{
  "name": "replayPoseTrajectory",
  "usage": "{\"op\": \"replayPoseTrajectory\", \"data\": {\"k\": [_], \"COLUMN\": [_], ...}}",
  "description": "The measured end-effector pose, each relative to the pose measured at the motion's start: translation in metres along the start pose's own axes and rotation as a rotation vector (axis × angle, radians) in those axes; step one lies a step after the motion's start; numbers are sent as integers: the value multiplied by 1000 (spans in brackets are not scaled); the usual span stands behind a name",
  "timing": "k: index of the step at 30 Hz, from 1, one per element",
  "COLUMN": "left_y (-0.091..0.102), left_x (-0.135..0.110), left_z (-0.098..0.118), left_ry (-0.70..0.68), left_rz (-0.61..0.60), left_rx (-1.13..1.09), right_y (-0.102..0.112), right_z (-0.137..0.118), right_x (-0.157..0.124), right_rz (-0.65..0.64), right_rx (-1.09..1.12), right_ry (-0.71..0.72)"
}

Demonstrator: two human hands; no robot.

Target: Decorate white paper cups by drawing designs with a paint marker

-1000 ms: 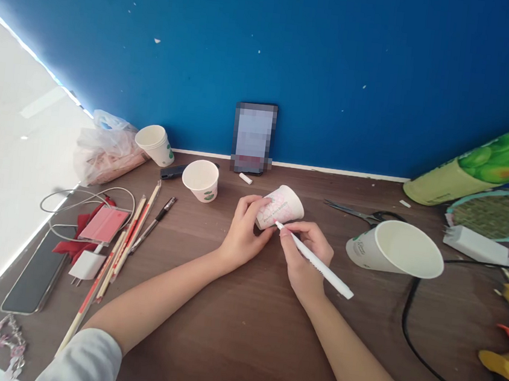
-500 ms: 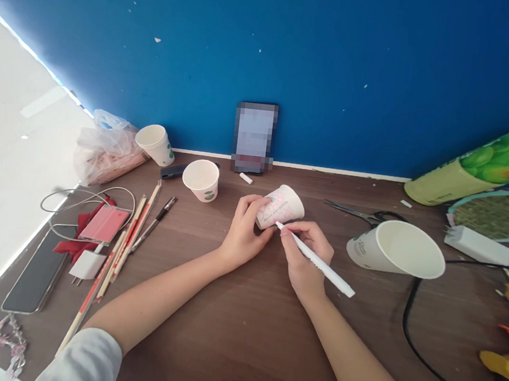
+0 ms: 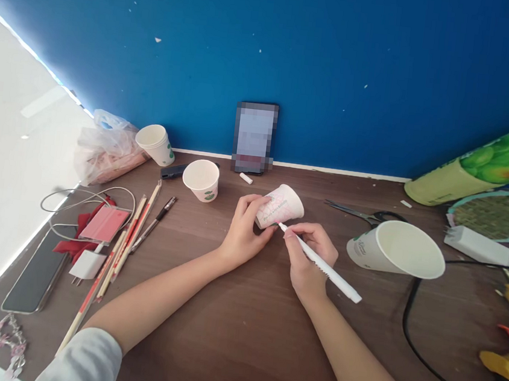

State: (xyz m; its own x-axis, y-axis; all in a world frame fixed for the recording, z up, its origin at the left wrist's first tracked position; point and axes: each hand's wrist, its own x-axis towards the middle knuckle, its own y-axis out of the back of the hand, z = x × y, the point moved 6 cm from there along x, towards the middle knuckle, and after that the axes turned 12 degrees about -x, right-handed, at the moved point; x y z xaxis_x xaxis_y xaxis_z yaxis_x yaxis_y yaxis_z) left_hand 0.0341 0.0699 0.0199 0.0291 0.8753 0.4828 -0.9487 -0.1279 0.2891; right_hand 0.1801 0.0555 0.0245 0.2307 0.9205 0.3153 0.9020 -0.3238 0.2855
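A small paper cup with pink marks on its side lies tilted on the brown table, mouth pointing up and right. My left hand is closed around its base. My right hand pinches a white pen whose tip touches the cup's lower side.
A large paper cup lies on its side to the right, scissors behind it. Left are two more cups, chopsticks, a phone, a plastic bag. A black cable runs at right. A tablet leans on the blue wall.
The pen tip has slid slightly right and down along the cup's side, and the pen's back end has swung a little lower. The left hand and cup have stayed put.
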Motion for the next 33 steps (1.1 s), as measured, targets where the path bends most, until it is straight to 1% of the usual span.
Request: {"op": "replayPoseTrajectory", "data": {"k": [10, 15, 21, 33], "left_y": [0, 1, 0, -1], "left_x": [0, 2, 2, 2], "left_z": [3, 6, 6, 5], "left_ry": [-48, -54, -69, -58], "left_rz": [-13, -38, -48, -58], "left_rx": [19, 35, 42, 22], "right_y": [3, 1, -3, -2], "right_z": [-2, -1, -1, 1], "right_x": [-1, -1, 0, 0], "right_rz": [56, 36, -20, 0], "right_rx": [-16, -36, -18, -46], "right_ry": [-8, -54, -72, -54]}}
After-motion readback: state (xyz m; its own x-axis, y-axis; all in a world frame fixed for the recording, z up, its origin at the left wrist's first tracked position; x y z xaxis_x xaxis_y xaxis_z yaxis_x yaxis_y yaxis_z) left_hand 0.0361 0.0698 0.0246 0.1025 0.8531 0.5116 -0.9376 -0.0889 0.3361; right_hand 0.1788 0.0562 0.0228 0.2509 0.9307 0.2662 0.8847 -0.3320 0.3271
